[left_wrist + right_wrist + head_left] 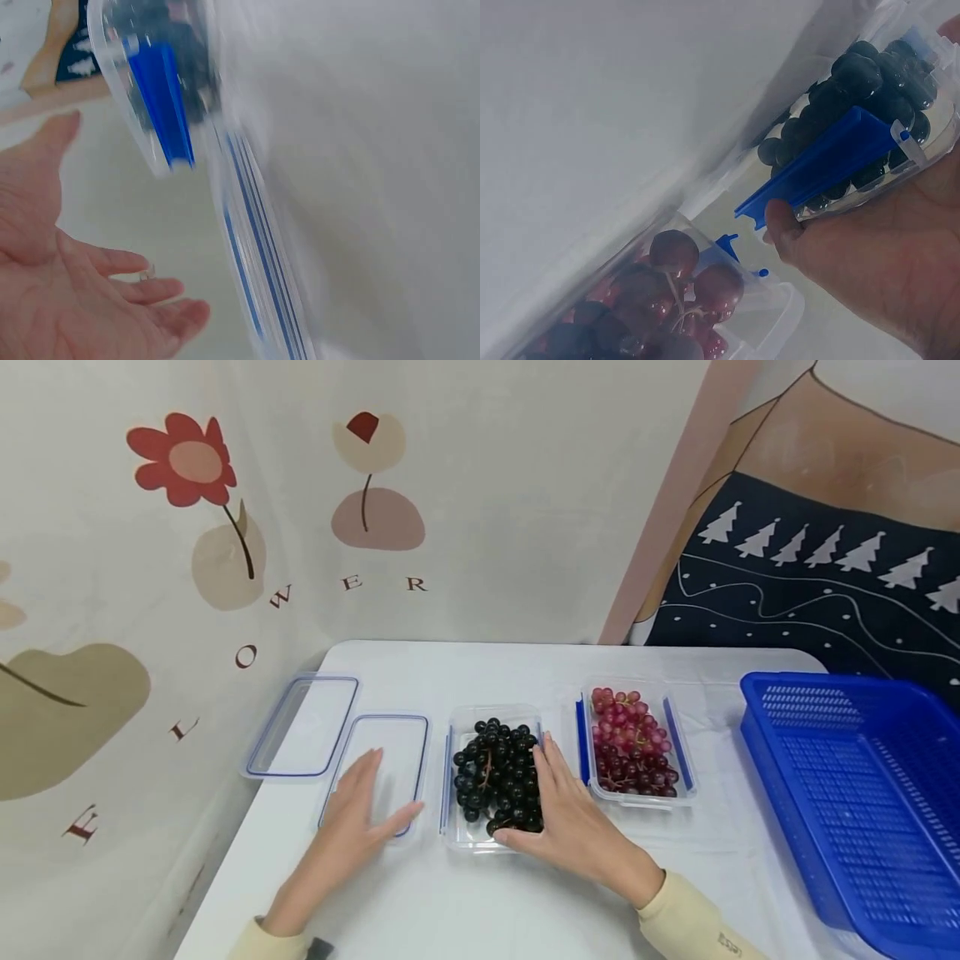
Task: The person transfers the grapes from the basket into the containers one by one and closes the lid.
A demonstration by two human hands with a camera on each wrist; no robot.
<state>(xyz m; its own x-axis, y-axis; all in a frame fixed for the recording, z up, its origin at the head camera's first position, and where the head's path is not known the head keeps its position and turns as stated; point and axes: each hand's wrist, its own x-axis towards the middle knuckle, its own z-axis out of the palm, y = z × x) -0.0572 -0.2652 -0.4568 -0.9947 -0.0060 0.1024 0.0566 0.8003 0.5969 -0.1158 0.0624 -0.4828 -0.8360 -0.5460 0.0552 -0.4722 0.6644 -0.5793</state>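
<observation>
Clear plastic makes up the 2 food boxes in the head view, standing on a white table (pixel 450 910). The left box (pixel 459 841) contains a bunch of black grapes (pixel 498 777); the right box (pixel 641 801) contains red grapes (pixel 630 727), paler at the far end and darker at the near end. Further left lie 2 clear lids with blue seals, the near lid (pixel 401 747) beside the left box and the far lid (pixel 307 727) beyond it, to the left. The left hand (pixel 356 814) is over the near lid with its fingers spread, grasping nothing. The right hand (pixel 566 818) lies along the right side of the left box, fingers extended rather than clenched, thumb by the near corner. A blue slotted basket (pixel 780 835) stands at the far right. As far as can be judged, filling is done for 2 boxes, while covering has not begun: neither box has its lid on.

The left wrist view confirms the released left hand, its palm bare and a gap between its fingers and the lid's edge. A blue latch (pixel 163 105) on the left box is unfastened.

The right wrist view shows the right hand against the left box, a fingertip by a second blue latch (pixel 825 165). This latch is also unfastened, so the fastening appears to be left as well.
</observation>
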